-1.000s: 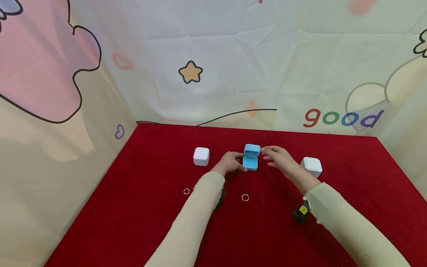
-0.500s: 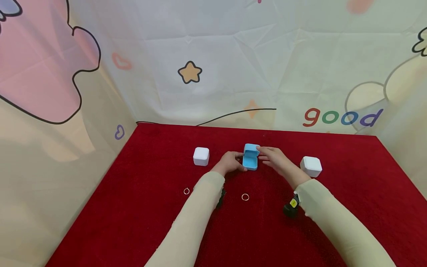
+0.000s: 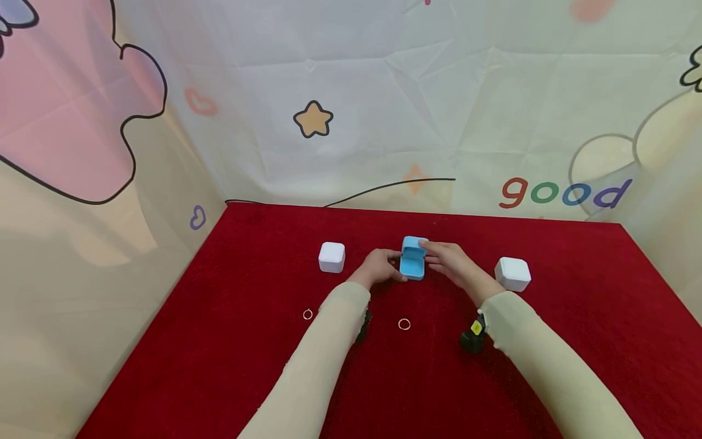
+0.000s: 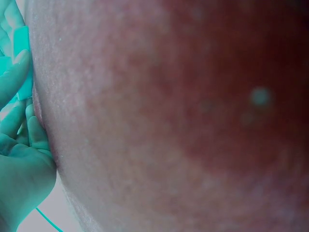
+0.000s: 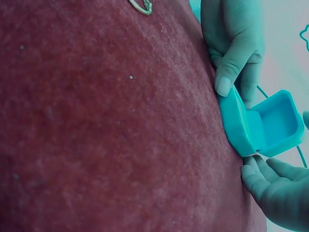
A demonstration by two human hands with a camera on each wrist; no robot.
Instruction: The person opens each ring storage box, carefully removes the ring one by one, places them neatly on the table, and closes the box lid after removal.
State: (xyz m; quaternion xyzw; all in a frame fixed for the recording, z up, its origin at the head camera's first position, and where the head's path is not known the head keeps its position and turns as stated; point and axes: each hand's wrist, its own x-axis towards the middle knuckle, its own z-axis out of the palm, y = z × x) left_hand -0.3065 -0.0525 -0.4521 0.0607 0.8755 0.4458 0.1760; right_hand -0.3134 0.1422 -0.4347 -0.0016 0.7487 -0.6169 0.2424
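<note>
A light blue ring box [image 3: 412, 268] stands on the red cloth with its lid raised, and its blue inside shows in the head view. My left hand [image 3: 377, 267] grips the base from the left; in the right wrist view its thumb [image 5: 224, 84] lies against the front corner of the box. From the right, my right hand [image 3: 454, 263] reaches in with fairly straight fingers. One of its fingertips meets the lid's right edge, while others touch or nearly touch the base's side. In the left wrist view the box [image 4: 25, 79] is partly hidden by fingers.
White boxes stand to the left [image 3: 331, 257] and right [image 3: 513, 275] of the blue one. Nearer me lie a ring [image 3: 404, 330] and, beside my left sleeve [image 3: 315, 360], another ring [image 3: 308, 319]. A printed curtain [image 3: 384, 122] hangs behind the red cloth [image 3: 247, 347].
My right hand has moved left to the lid's right edge, and its forearm has swung inward. The left hand and the box have stayed in place.
</note>
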